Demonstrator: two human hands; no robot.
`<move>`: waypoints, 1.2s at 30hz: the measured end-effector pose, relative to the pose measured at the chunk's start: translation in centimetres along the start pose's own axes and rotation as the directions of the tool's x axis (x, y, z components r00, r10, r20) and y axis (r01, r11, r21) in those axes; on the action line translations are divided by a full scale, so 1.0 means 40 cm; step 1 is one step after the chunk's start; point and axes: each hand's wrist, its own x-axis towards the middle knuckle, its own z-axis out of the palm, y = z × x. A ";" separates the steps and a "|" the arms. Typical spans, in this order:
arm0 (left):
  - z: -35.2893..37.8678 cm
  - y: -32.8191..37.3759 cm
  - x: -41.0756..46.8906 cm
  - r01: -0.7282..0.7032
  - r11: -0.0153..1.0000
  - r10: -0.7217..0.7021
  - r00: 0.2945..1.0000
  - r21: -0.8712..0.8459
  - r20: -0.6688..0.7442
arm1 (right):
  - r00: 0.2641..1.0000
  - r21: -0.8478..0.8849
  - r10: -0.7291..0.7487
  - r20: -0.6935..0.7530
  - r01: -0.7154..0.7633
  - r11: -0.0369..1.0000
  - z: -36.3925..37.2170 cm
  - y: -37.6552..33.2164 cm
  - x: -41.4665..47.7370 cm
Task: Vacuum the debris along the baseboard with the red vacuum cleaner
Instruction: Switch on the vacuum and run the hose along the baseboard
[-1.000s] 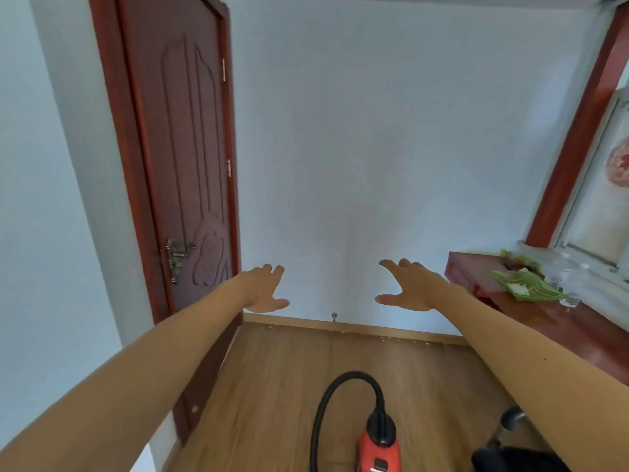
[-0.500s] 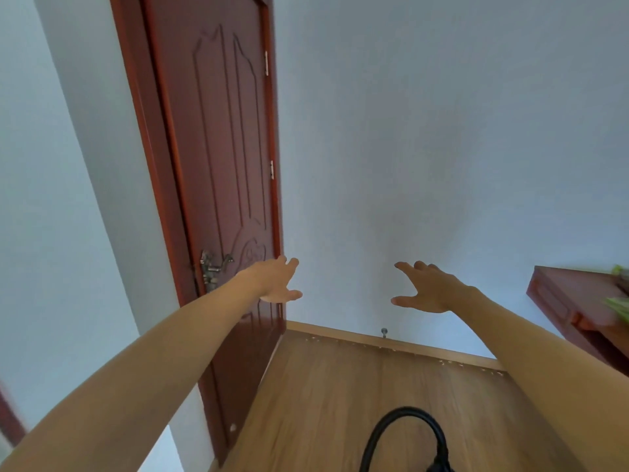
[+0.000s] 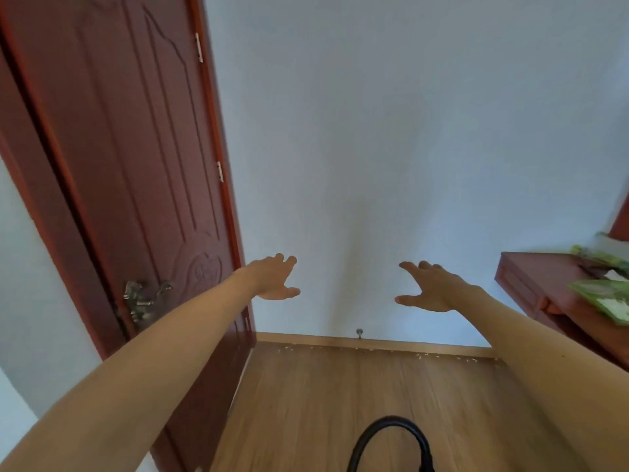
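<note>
Hands out in front, the left hand (image 3: 275, 279) and the right hand (image 3: 430, 289) both spread wide and empty, so nothing looks begun: the vacuum's black hose (image 3: 388, 422) arches over the floor (image 3: 306, 403) well below them, untouched, its red body out of sight, while beyond, crumbs (image 3: 374, 350) line the baseboard (image 3: 391, 343).

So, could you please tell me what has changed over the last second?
The head view swung up and left, so the vacuum's red body has dropped out of frame and only its black hose shows at the bottom edge. Nothing was grasped or released. The left hand and right hand stay outstretched, open and empty. The debris still lies along the baseboard.
</note>
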 end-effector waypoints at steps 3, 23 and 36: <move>-0.003 0.043 0.088 -0.060 0.998 0.060 0.998 0.003 -0.008 | 0.998 0.004 0.065 0.005 -0.065 0.998 0.010 0.062 0.011; -0.106 0.385 0.914 -0.591 0.805 0.593 0.804 0.053 -0.047 | 0.821 0.052 0.571 -0.001 -0.570 0.820 0.025 0.477 0.185; -0.043 0.903 0.997 -0.902 0.430 0.900 0.432 0.045 0.057 | 0.461 0.081 0.879 0.126 -0.887 0.454 0.142 0.611 -0.125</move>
